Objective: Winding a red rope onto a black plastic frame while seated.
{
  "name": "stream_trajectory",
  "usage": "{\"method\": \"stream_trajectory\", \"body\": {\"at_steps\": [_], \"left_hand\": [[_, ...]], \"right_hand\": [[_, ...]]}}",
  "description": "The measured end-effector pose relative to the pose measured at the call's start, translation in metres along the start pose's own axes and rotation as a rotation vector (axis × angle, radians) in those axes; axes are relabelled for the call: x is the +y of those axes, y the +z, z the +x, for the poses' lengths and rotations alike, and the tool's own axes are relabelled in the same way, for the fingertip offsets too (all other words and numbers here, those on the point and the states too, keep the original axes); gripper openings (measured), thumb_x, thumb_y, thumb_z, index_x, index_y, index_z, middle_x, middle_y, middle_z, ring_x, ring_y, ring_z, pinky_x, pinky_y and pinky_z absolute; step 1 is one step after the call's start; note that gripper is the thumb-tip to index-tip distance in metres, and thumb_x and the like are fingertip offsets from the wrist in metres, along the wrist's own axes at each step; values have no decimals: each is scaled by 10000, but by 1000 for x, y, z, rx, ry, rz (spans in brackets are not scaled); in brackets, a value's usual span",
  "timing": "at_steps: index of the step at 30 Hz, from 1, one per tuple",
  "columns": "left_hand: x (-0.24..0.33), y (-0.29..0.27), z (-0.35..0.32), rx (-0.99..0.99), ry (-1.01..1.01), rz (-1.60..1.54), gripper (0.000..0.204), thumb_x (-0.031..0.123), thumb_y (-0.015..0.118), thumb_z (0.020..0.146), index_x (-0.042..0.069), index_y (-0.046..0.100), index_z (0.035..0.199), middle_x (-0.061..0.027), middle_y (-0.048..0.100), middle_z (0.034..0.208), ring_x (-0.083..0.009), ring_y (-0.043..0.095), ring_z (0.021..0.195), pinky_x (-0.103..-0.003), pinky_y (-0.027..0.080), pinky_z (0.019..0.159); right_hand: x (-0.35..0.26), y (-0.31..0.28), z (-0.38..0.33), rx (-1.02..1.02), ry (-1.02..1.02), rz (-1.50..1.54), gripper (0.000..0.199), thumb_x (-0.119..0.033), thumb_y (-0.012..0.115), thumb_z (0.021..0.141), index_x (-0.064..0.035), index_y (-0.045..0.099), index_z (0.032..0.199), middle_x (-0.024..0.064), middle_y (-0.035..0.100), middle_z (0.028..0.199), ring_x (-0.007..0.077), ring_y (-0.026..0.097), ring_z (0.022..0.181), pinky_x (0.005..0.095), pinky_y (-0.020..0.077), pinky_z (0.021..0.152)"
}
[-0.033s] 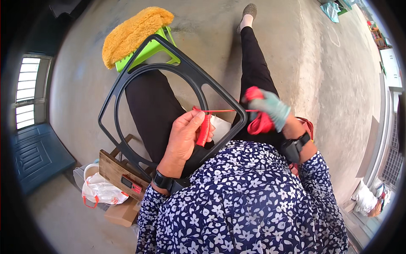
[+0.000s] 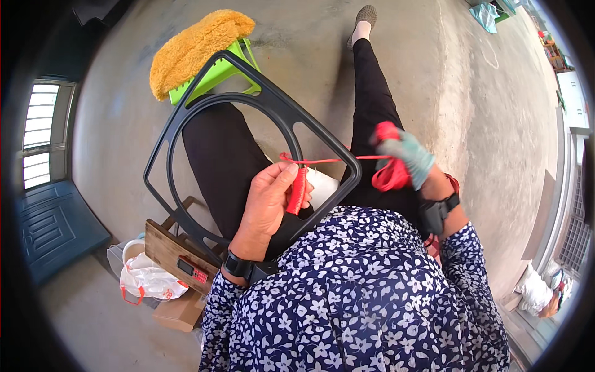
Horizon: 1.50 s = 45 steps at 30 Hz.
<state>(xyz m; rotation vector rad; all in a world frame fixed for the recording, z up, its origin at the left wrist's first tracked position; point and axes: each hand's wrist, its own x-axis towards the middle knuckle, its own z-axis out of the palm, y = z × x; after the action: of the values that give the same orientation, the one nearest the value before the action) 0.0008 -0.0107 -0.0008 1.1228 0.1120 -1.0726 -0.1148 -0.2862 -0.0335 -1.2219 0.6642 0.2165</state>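
Note:
A black frame (image 2: 313,122) with rounded corners and a round inner ring lies across my lap. Red cord is wound in a tight sleeve (image 2: 297,191) around part of that ring. My left hand (image 2: 268,193), bare, pinches the ring and the top of the winding between thumb and fingers. From there a strand of red cord (image 2: 341,160) runs taut to my right hand (image 2: 409,158), which wears a pale grey-green glove and is closed on a looped bundle of red cord (image 2: 392,176). A white patch (image 2: 322,187) shows beside the winding; its kind is unclear.
A green stool (image 2: 214,80) carrying a fluffy yellow cushion (image 2: 201,46) stands ahead on the left. Left of my lap are a wooden bench (image 2: 162,248) with a red-and-black phone (image 2: 192,270), a white plastic bag (image 2: 152,280) and a cardboard box (image 2: 178,315).
My right hand has moved a little to the right with the cord bundle, drawing out the strand. My left hand and the frame stay nearly still.

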Motion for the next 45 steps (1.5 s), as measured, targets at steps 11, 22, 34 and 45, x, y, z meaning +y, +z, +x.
{"method": "stream_trajectory", "body": {"at_steps": [11, 22, 34, 45], "left_hand": [[4, -7, 0, 16, 41, -59, 255, 274, 520, 944, 30, 570, 997, -90, 628, 751, -145, 598, 612, -261, 509, 572], [3, -2, 0, 36, 88, 1, 213, 264, 556, 925, 52, 569, 913, -90, 633, 733, -143, 604, 594, -264, 519, 560], [-2, 2, 0, -46, 19, 6, 194, 248, 551, 929, 61, 540, 879, -101, 639, 738, -158, 618, 586, -271, 532, 548], [2, 3, 2, -42, 8, -54, 155, 222, 525, 936, 71, 536, 905, -126, 638, 738, -176, 619, 589, -276, 530, 551]], "right_hand": [[113, -253, -41, 1046, 79, -1040, 390, -326, 705, 737, -37, 597, 975, 73, 619, 725, 220, 614, 643, 359, 501, 586], [8, -115, -15, 719, -8, -243, 218, -218, 672, 769, -37, 595, 864, 31, 560, 674, 139, 555, 590, 292, 458, 544], [-19, 88, 44, -530, 228, 283, 215, -153, 634, 832, -1, 604, 981, 46, 608, 736, 130, 589, 637, 268, 489, 600], [5, 66, 36, -355, 208, 174, 273, -278, 644, 850, -28, 604, 955, 46, 603, 691, 130, 594, 574, 283, 498, 502]]}}
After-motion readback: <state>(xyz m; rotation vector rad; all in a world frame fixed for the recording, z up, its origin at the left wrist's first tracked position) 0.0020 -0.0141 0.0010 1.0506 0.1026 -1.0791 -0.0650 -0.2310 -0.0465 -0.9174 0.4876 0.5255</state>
